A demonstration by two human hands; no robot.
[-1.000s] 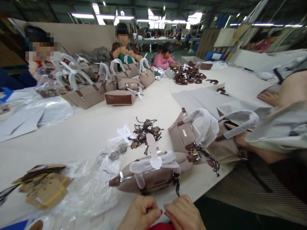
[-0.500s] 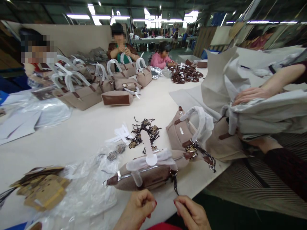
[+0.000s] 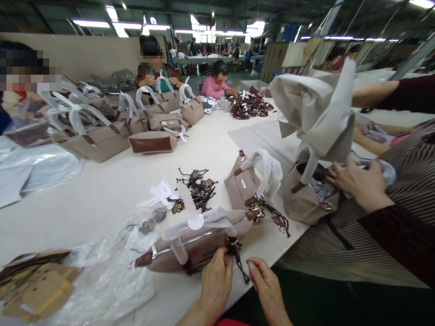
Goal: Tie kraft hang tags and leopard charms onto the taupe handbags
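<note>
A taupe handbag (image 3: 200,244) lies on its side at the near table edge, its handle wrapped in white paper (image 3: 204,222). A black cord charm (image 3: 238,260) hangs from a ring at its right end. My left hand (image 3: 215,283) grips the bag's side beside that ring, thumb against the cord. My right hand (image 3: 268,287) hovers just right of the cord's tip, fingers loosely apart and holding nothing.
A second bag (image 3: 244,188) stands behind. A co-worker's hands (image 3: 360,183) press into a paper-stuffed third bag (image 3: 306,203) at right. Leopard charms (image 3: 199,185), white strips (image 3: 159,194), a plastic bag (image 3: 112,271) and card tags (image 3: 37,285) lie left. More bags (image 3: 98,140) and seated people are farther back.
My hands rose from below the table edge up to the bag; the left one now grips it. The co-worker lifted a sheet of paper and pushed it into the third bag.
</note>
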